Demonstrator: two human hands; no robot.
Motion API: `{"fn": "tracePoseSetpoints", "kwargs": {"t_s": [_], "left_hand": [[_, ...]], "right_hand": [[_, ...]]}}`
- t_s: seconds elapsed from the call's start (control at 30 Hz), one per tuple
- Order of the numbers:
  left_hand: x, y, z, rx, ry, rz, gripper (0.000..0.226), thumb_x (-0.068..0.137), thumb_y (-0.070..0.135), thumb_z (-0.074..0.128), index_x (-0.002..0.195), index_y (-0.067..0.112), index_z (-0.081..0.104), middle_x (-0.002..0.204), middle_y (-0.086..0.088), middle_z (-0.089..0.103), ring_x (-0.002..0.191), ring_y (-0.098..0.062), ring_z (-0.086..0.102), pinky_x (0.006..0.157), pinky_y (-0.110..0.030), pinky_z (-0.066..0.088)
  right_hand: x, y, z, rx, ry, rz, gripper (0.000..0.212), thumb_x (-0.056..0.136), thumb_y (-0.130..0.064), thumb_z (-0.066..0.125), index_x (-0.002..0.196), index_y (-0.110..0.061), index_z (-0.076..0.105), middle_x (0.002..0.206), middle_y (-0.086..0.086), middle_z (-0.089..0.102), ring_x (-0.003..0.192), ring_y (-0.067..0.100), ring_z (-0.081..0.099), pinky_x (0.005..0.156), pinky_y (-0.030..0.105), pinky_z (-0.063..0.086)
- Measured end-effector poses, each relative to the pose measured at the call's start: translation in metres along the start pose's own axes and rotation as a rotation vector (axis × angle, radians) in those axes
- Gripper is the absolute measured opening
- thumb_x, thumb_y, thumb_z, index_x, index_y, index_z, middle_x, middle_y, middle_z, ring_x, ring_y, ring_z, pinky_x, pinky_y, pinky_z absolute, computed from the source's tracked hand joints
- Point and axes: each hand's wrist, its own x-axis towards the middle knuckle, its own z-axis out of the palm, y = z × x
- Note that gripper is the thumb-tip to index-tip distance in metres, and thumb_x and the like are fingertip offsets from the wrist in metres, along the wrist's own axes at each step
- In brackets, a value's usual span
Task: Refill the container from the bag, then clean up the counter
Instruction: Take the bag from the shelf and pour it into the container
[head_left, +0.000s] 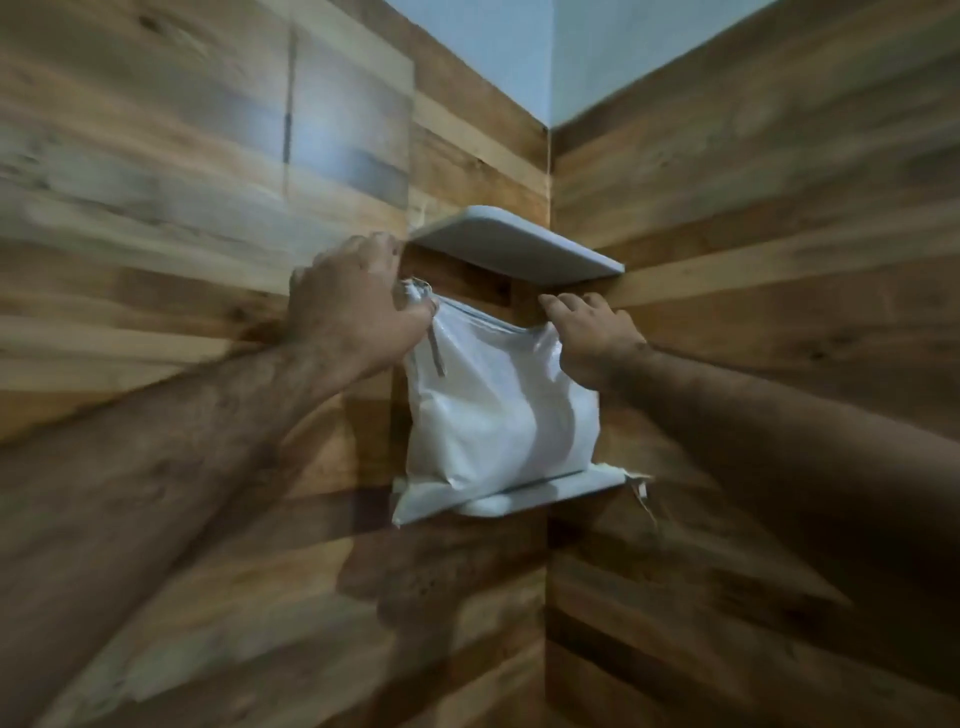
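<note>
A white plastic bag (498, 405), bulging with white powder, stands upright on the lower corner shelf (571, 493). Its top edge sags between my two hands. My left hand (353, 301) is closed around the bag's top left corner, where a loose strip hangs down. On the other side, my right hand (592, 332) pinches the top right corner. The bag's bottom corners stick out past the shelf's front edge. No container is in view.
A second grey corner shelf (519, 244) hangs close above the bag's top and my hands. Wood-plank walls (208, 208) meet in the corner behind, with pale painted wall above them. The picture is blurred by motion.
</note>
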Motion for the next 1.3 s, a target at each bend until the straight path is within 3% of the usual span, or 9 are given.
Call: {"fn": "tracePoseSetpoints", "kwargs": {"t_s": [0.1, 0.17, 0.27, 0.4, 0.6, 0.8, 1.0, 1.2, 1.3], "left_hand": [[0.018, -0.008, 0.011, -0.031, -0.131, -0.074, 0.046, 0.087, 0.067, 0.074, 0.089, 0.021, 0.075, 0.091, 0.000, 0.071, 0.097, -0.031, 0.068, 0.077, -0.034, 0.048], [0.025, -0.006, 0.019, -0.070, -0.196, -0.090, 0.052, 0.087, 0.068, 0.075, 0.076, 0.017, 0.070, 0.083, -0.001, 0.066, 0.090, -0.031, 0.065, 0.070, -0.033, 0.041], [0.032, -0.005, 0.034, -0.060, -0.213, -0.080, 0.047, 0.087, 0.059, 0.075, 0.072, 0.017, 0.060, 0.089, -0.002, 0.062, 0.092, -0.032, 0.061, 0.072, -0.032, 0.039], [0.038, -0.001, 0.036, -0.079, -0.238, -0.045, 0.044, 0.098, 0.042, 0.073, 0.066, 0.019, 0.053, 0.075, 0.003, 0.053, 0.086, -0.029, 0.057, 0.071, -0.032, 0.038], [0.028, 0.014, 0.017, -0.177, -0.217, 0.030, 0.032, 0.104, 0.037, 0.071, 0.084, 0.013, 0.067, 0.090, -0.006, 0.064, 0.089, -0.027, 0.060, 0.074, -0.032, 0.040], [0.003, 0.040, -0.029, -0.273, -0.177, 0.040, 0.043, 0.107, 0.035, 0.067, 0.071, 0.016, 0.053, 0.072, 0.005, 0.049, 0.081, -0.024, 0.055, 0.069, -0.030, 0.033], [-0.064, 0.082, -0.089, -0.369, -0.182, 0.051, 0.050, 0.105, 0.033, 0.068, 0.066, 0.011, 0.046, 0.063, 0.000, 0.047, 0.069, -0.026, 0.049, 0.065, -0.033, 0.031], [-0.183, 0.129, -0.142, -0.449, -0.332, -0.020, 0.052, 0.105, 0.031, 0.069, 0.061, 0.014, 0.044, 0.061, 0.001, 0.048, 0.057, -0.015, 0.044, 0.056, -0.035, 0.030], [-0.260, 0.145, -0.162, -0.456, -0.450, -0.077, 0.049, 0.100, 0.043, 0.066, 0.065, 0.010, 0.052, 0.062, -0.002, 0.055, 0.064, -0.029, 0.055, 0.058, -0.038, 0.040]], "right_hand": [[0.027, 0.000, 0.008, -0.035, -0.048, 0.011, 0.046, 0.100, -0.019, 0.050, 0.144, -0.030, 0.056, 0.148, 0.001, 0.055, 0.135, 0.031, 0.046, 0.108, 0.055, 0.045], [0.035, 0.004, 0.012, -0.021, -0.051, 0.017, 0.032, 0.105, -0.023, 0.046, 0.130, -0.031, 0.063, 0.134, 0.001, 0.061, 0.125, 0.029, 0.051, 0.106, 0.056, 0.046], [0.039, 0.008, 0.018, -0.025, 0.024, -0.005, 0.032, 0.108, -0.021, 0.045, 0.126, -0.035, 0.066, 0.129, -0.003, 0.064, 0.122, 0.028, 0.051, 0.104, 0.055, 0.045], [0.032, 0.009, 0.017, 0.006, 0.090, 0.001, 0.034, 0.109, -0.022, 0.048, 0.131, -0.033, 0.071, 0.128, -0.003, 0.072, 0.118, 0.028, 0.058, 0.099, 0.049, 0.055], [0.015, 0.000, -0.002, 0.083, 0.156, 0.074, 0.036, 0.107, -0.017, 0.053, 0.131, -0.031, 0.075, 0.127, 0.002, 0.075, 0.118, 0.032, 0.067, 0.096, 0.044, 0.060], [-0.029, 0.004, -0.038, 0.091, 0.276, 0.081, 0.035, 0.106, -0.021, 0.053, 0.128, -0.035, 0.077, 0.128, -0.003, 0.076, 0.122, 0.031, 0.061, 0.092, 0.047, 0.060], [-0.116, 0.020, -0.083, 0.042, 0.195, 0.003, 0.034, 0.102, -0.021, 0.055, 0.125, -0.030, 0.078, 0.124, 0.000, 0.077, 0.115, 0.036, 0.061, 0.091, 0.046, 0.057], [-0.254, 0.028, -0.108, -0.032, -0.055, -0.046, 0.033, 0.105, -0.022, 0.054, 0.127, -0.033, 0.076, 0.120, -0.005, 0.077, 0.115, 0.029, 0.058, 0.086, 0.039, 0.054], [-0.337, 0.025, -0.107, -0.023, -0.203, -0.069, 0.032, 0.104, -0.022, 0.055, 0.125, -0.034, 0.077, 0.114, -0.005, 0.077, 0.113, 0.029, 0.061, 0.076, 0.035, 0.049]]}}
